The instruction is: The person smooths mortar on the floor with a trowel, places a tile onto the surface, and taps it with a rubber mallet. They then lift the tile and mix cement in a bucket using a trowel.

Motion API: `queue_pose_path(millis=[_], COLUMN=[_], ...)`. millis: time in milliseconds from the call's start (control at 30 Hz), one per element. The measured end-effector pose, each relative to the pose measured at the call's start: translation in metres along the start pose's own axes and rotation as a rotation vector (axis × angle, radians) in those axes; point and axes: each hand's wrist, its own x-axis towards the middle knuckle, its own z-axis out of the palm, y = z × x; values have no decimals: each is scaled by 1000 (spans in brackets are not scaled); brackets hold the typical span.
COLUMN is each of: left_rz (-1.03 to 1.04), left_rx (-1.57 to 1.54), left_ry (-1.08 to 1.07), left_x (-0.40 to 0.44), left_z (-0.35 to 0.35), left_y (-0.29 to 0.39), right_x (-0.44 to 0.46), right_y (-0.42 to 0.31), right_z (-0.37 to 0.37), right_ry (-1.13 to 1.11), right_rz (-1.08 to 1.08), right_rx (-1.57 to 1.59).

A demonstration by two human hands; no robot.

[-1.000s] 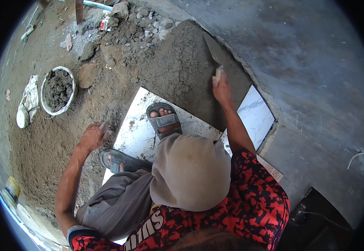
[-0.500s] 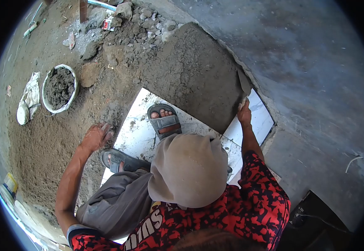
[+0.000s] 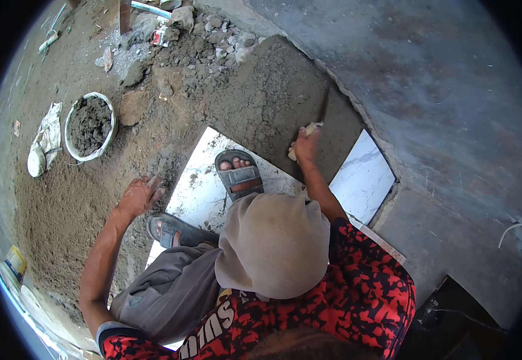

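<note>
My right hand (image 3: pixel 306 146) is closed around the pale handle of a trowel (image 3: pixel 324 108). Seen nearly edge-on, the dark blade points away from me over the smooth grey mortar bed (image 3: pixel 342 129). To the right of that hand, a white marbled tile (image 3: pixel 366 174) lies against the base of the wall. My left hand (image 3: pixel 141 195) is open and holds nothing, its fingers slightly apart above the sandy ground beside the dirt-spotted tiles (image 3: pixel 198 192) under my feet.
A white-rimmed bucket (image 3: pixel 112 129) of wet mortar stands at left, next to a crumpled white bag (image 3: pixel 48 135). Rubble (image 3: pixel 228 45) lies at the far end. A grey wall (image 3: pixel 417 78) bounds the right side. My sandal (image 3: pixel 238 175) rests on the tiles.
My right hand has moved left with the trowel, from beside the wall-side tile to over the mortar bed. The blade has turned edge-on. My left hand is almost unmoved.
</note>
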Motion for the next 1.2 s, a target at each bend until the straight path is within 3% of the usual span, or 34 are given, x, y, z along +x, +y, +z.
queue_pose_path(millis=[67, 200, 267, 400, 500, 567, 600, 667, 767, 900, 1000, 1200], left_rz=[-4, -26, 9, 35, 25, 2, -1, 30, -3, 3, 22, -3], left_rx=[-10, -22, -23, -14, -73, -74, -77, -72, -82, -92, -26, -39], left_ry=[-42, -43, -33, -46, -11, 6, 3, 13, -28, -70, -24, -23], left_x=[-4, -9, -4, -1, -1, 0, 1, 3, -3, 0, -1, 0], left_z=[-3, -4, 1, -3, -11, -12, -5, 3, 1, 3, 7, 6], left_y=[2, 3, 2, 6, 3, 1, -2, -8, -1, -2, -4, -2], right_x=[-23, -4, 5, 5, 0, -17, -11, -3, -5, 14, 25, 67], right_y=[-7, -6, -9, 2, -18, -47, -38, -24, -17, -15, -6, -39], right_z=[-6, -13, -3, 12, 12, 13, 17, 25, 8, 10, -17, -52], right_ry=[-208, -71, -36, -145, -153, -113, -116, -196, -223, -138, -251, -240], right_rz=[-183, -33, 34, -297, -260, -14, -13, -223, -323, -163, -415, -619], right_rx=[-238, 37, 16, -339, -287, -57, -59, -288, -310, -51, -399, -505])
